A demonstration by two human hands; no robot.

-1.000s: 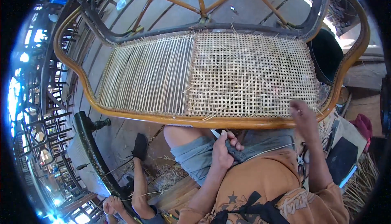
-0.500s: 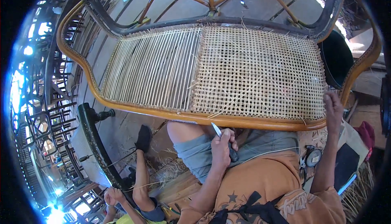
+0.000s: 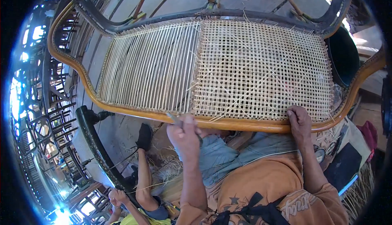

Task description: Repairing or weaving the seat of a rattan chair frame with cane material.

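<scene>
A bentwood frame lies across my lap with cane stretched over it. Its right panel of woven cane (image 3: 261,69) is a close open mesh, while on the left panel of parallel cane strands (image 3: 147,65) the strands run one way. My left hand (image 3: 185,137) is closed round a knife (image 3: 174,120) at the frame's orange-brown front rail (image 3: 253,125), and the pointed blade angles up and left over the rail. On the right, my right hand (image 3: 300,123) rests at the rail by the mesh's front edge, fingers curled; whatever they pinch is hidden.
At the lower left, another person's hands (image 3: 118,197) hold a thin strand. A dark curved furniture part (image 3: 96,143) stands between us. Beyond the right panel sits a dark round container (image 3: 343,57). A maroon cloth (image 3: 365,138) and tools lie at my right.
My left hand with the knife has moved left and up to the front rail. My right hand has come left and down from the panel's right side. The frame has shifted slightly in view.
</scene>
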